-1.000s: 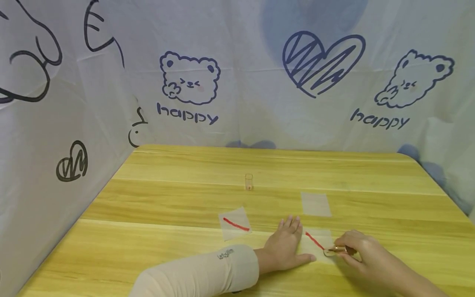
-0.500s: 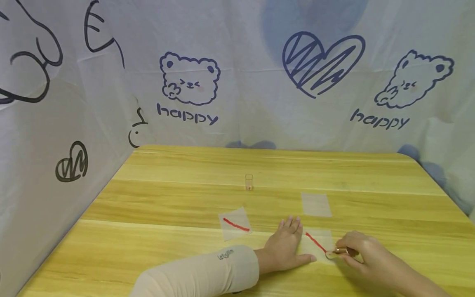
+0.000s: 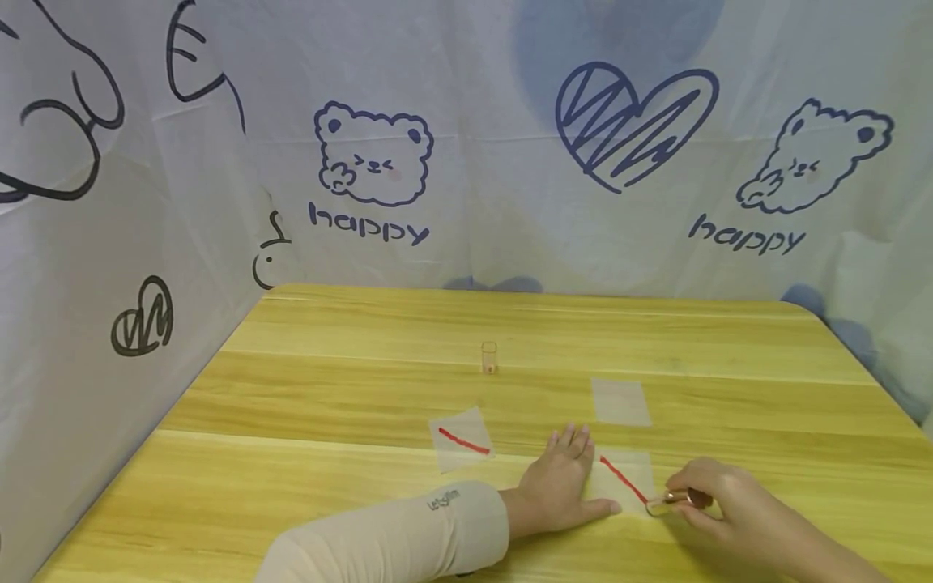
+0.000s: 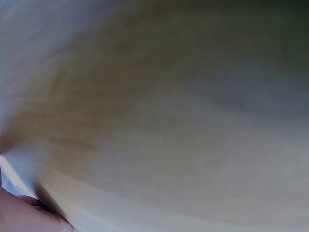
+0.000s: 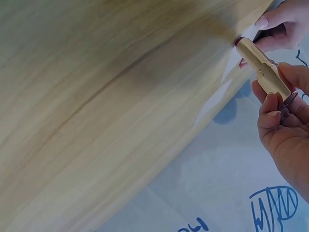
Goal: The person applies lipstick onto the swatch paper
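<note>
My right hand pinches a gold lipstick between thumb and fingers. The lipstick's red tip sits at the lower end of a red slanting line on a small white paper square. My left hand lies flat with straight fingers, its thumb and fingertips at that square's left side. In the left wrist view, only part of the left hand shows in the lower corner.
Left of my left hand lies another paper square with a red line. A plain square lies farther back. A small clear cap stands mid-table on the wooden table. Printed cloth hangs behind.
My right hand has moved slightly right and toward me with the lipstick. The red line on the paper has grown longer toward the lower right. My left hand stays put.
</note>
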Available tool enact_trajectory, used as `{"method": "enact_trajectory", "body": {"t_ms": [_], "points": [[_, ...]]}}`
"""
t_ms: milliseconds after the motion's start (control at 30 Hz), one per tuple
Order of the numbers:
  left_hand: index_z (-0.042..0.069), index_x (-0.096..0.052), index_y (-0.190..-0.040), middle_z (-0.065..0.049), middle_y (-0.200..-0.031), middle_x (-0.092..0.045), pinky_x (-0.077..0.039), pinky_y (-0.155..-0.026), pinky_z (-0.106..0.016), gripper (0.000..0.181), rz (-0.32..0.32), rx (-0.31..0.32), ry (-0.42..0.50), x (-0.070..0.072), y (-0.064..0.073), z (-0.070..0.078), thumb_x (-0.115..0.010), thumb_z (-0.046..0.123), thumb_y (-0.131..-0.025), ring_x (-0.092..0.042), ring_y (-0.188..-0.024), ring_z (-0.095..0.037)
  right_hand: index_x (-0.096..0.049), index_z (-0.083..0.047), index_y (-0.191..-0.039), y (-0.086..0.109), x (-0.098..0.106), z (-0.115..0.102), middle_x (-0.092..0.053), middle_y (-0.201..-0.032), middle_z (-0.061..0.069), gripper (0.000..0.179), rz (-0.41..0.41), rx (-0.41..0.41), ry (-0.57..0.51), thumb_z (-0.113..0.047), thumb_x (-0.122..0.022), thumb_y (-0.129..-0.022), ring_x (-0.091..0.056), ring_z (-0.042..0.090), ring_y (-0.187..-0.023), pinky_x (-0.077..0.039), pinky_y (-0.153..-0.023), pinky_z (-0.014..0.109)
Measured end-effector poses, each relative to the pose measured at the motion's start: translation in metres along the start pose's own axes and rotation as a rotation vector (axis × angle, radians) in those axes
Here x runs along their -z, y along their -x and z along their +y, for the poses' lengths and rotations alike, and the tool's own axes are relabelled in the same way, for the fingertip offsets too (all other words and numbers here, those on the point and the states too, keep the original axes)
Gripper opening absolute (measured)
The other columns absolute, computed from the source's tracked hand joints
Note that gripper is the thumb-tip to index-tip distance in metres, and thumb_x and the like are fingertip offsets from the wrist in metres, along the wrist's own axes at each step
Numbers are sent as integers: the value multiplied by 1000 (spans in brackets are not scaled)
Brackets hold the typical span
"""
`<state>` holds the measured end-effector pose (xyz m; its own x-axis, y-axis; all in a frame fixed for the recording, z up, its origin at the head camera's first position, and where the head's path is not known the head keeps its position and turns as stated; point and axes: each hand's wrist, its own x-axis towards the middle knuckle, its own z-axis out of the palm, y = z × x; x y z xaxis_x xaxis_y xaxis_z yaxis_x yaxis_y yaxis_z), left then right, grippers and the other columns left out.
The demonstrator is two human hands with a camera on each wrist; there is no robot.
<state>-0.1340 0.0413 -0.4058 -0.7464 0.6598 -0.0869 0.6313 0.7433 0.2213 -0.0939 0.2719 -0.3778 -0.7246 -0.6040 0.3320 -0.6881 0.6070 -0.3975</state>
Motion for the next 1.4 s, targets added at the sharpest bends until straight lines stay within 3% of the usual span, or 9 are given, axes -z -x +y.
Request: {"method": "enact_trajectory", "body": {"t_ms": [267, 567, 833, 1067, 1300, 1400], "points": [[4, -34, -143, -11, -153, -23, -21, -116, -33, 80, 4, -2, 4, -1, 0, 0, -41, 63, -89, -19, -143, -24, -66, -6, -87, -1, 6, 0, -61, -77, -7, 19, 20, -37, 6, 1, -74, -72, -40, -11, -67, -40, -49, 16], [3, -32, -143, -11, -154, -21, -19, -117, -33, 81, -3, -2, 26, -2, 0, -2, -40, 63, -89, -17, -143, -24, -67, -5, -85, -5, 6, 0, -62, -74, -2, 18, 274, -31, 79, -3, -78, -70, -42, -9, -64, -28, -47, 7], [2, -29, -144, -13, -154, -19, -18, -117, -34, 82, -4, -19, 62, -1, 1, -2, -38, 63, -90, -16, -143, -25, -68, -4, -85, -8, 4, 2, -63, -72, 0, 17, 342, -52, 94, -4, -77, -71, -42, -9, -62, -29, -46, 8], [1, -26, -145, -13, -154, -18, -19, -117, -35, 83, 2, -17, 151, 1, 1, -5, -40, 62, -90, -15, -144, -26, -70, -3, -84, -16, 4, 1, -61, -67, -2, 16, 407, -84, 124, -5, -78, -70, -40, -9, -59, -30, -45, 9], [1, -29, -144, -13, -153, -24, -30, -112, -38, 78, 86, -12, 220, 6, -10, -11, -44, 57, -91, -20, -142, -28, -70, -4, -87, -24, 6, 3, -59, -67, -4, 20, 473, -146, 146, 0, -78, -68, -39, -6, -58, -30, -46, 9], [1, -29, -144, -15, -153, -23, -27, -114, -39, 77, 132, -8, 248, 10, -18, -15, -46, 54, -92, -19, -143, -28, -70, -3, -88, -29, 7, 5, -58, -66, -4, 25, 497, -175, 150, 5, -77, -65, -38, -6, -58, -30, -45, 9]]}}
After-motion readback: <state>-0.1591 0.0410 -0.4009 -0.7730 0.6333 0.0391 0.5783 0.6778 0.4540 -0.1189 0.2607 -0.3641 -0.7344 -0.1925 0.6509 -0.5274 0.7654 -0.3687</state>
